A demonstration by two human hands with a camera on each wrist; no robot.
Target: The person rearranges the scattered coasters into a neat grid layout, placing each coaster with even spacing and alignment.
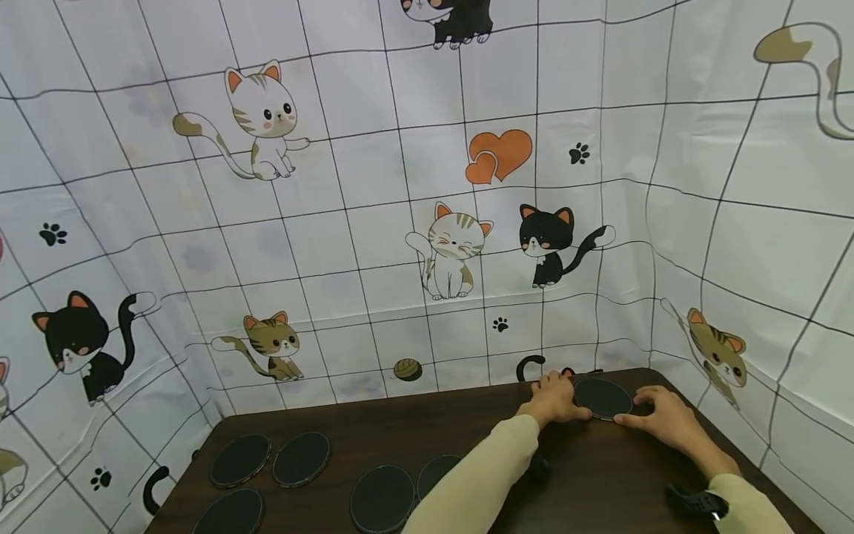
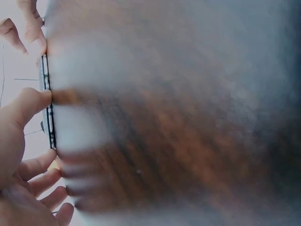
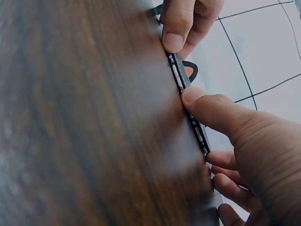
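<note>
At the far right corner of the dark brown wood-grain table (image 1: 600, 475), a flat, round black disc with a pale-edged rim (image 1: 603, 398) is held between two bare hands. It seems to lie flat on the tabletop, just beside the far edge; whether any part of the rim is raised cannot be told.

By the left hand (image 1: 555, 398) the disc is grasped at its left side, thumb set on the near rim, index fingertip against the rim further round, other fingers loosely bent. By the right hand (image 1: 660, 419) it is grasped at its right side in mirrored fashion, thumb on the near rim and index at the edge. Neither hand is released.

Key relation: the disc is centred between the hands, to the right of the left one and to the left of the right one. Being round, no long axis is offered; neither hand is nearer, since the rim is touched by both. Any shift would, by judgement, need to be shared evenly.

Well apart, to the left, five similar black discs (image 1: 382, 499) are laid out, one partly covered by the cream left sleeve (image 1: 477, 475). Behind the table, a white cat-printed sheet with black grid lines (image 1: 360, 178) is hung.
</note>
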